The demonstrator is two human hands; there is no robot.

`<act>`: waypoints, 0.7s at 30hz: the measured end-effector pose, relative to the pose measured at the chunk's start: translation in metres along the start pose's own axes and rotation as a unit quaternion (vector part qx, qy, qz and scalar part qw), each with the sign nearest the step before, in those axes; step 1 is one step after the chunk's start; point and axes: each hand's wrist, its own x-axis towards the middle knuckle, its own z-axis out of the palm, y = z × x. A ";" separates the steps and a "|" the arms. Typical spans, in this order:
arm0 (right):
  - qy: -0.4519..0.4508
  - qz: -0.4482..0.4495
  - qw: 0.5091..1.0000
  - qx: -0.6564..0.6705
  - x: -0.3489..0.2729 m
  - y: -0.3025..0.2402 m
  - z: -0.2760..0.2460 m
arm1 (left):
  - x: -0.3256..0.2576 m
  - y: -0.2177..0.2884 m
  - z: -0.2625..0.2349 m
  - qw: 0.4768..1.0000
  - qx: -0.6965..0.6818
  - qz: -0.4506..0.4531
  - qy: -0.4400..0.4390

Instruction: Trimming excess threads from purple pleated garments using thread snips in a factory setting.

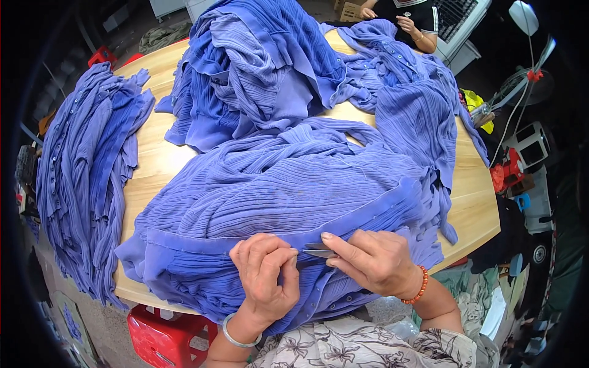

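A ribbed blue-purple garment (270, 190) lies bunched in front of me, with a smooth flat band (187, 240) running across its near side. My left hand (265, 277) is closed in a pinch over this band; whether cloth or a loose thread is between the fingertips is too small to tell. In my right hand (375, 260) are small metal thread snips (318, 251), held between thumb and fingers. Their blades point left, close to the left fingertips and just over the band. Small eyelets show on the garment's edge below my hands.
More blue-purple garments lie around: a tall heap (251, 67) at the back, a pile (417, 116) at right, a stack (89, 165) over the left edge. The wooden table (481, 211) has a red stool (162, 343) below. Another person's hands (405, 23) show beyond it.
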 end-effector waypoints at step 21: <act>0.011 -0.032 0.998 -0.054 0.000 -0.015 0.001 | -0.014 0.007 -0.003 0.999 0.032 0.023 0.014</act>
